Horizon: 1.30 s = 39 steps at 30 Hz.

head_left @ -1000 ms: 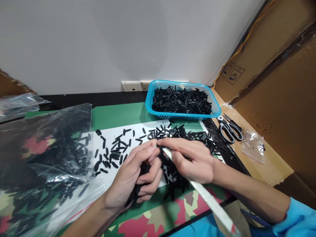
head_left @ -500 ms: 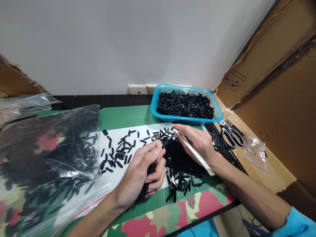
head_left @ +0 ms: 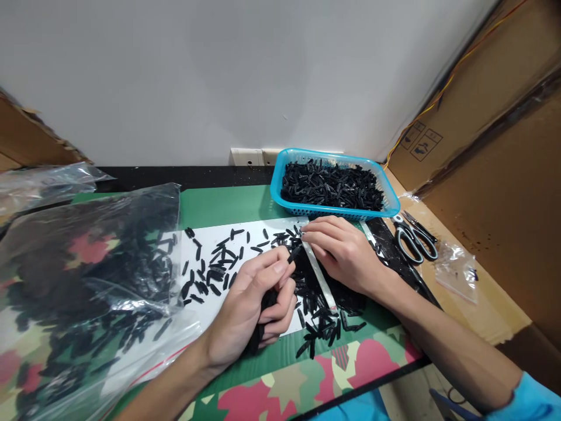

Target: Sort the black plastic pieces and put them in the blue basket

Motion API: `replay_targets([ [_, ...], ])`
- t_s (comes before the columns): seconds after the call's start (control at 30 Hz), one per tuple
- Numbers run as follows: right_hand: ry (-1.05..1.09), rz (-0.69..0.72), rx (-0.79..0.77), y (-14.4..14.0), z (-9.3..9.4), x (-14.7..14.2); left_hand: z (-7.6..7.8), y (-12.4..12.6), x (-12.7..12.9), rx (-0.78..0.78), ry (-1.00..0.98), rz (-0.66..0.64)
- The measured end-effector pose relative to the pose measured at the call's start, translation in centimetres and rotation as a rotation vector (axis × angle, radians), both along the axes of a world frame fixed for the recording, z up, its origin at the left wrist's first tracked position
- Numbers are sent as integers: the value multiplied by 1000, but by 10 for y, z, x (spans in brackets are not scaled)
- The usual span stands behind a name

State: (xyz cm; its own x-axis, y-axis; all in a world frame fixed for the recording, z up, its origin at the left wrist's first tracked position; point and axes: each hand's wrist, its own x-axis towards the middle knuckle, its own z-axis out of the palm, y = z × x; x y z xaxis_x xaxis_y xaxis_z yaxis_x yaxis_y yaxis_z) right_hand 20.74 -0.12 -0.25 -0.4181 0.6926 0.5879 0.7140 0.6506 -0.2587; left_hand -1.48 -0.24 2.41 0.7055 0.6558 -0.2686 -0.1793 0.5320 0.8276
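Observation:
My left hand (head_left: pixel 263 295) is closed around a bunch of small black strips. One black strip (head_left: pixel 294 254) pokes out between its thumb and forefinger; the rest are mostly hidden by the fingers. My right hand (head_left: pixel 344 248) pinches the far end of a narrow flat white strip (head_left: pixel 322 279), its fingertips just beyond the left hand. The white strip slants toward me over a dark pile of black pieces (head_left: pixel 316 307). More loose black pieces (head_left: pixel 217 272) lie scattered on a white sheet (head_left: pixel 241 251) to the left.
Behind the hands stands a blue basket (head_left: pixel 335 210) full of black pieces. On the left lies a large clear bag (head_left: pixel 100 251) with black pieces inside. Scissors (head_left: pixel 415 241) and a small plastic bag (head_left: pixel 456 269) rest on cardboard at right. A green patterned mat (head_left: pixel 219 204) covers the table.
My right hand has turned palm-down, and the white strip has swung from pointing toward my right forearm to lying across the pile. The left hand keeps its hold, almost unmoved.

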Motion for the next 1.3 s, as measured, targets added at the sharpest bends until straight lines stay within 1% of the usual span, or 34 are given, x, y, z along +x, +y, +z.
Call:
replay_targets([
  [0.1, 317, 112, -77, -8, 9, -7, -1, -1, 0, 4, 1, -19],
  [0.17, 437, 177, -159, -13, 14, -10, -3, -1, 0, 11, -5, -34],
  [0.27, 519, 219, -228, -17, 16, -13, -4, -1, 1, 15, -5, -45],
  [0.47, 620, 226, -258, -17, 12, -15, -3, -1, 2, 11, -15, -55],
  [0.83, 619, 219, -271, -18, 11, -15, -4, -2, 2, 20, -14, -37],
  [1.03, 602, 231, -254, -20, 14, -17, -6, -2, 1, 40, -1, -34],
  [1.13, 496, 238, -158, -20, 13, -18, -8, -2, 1, 52, 5, -27],
  [1.3, 324, 237, 123, -17, 4, -20, -11, -1, 0, 42, 28, -36],
])
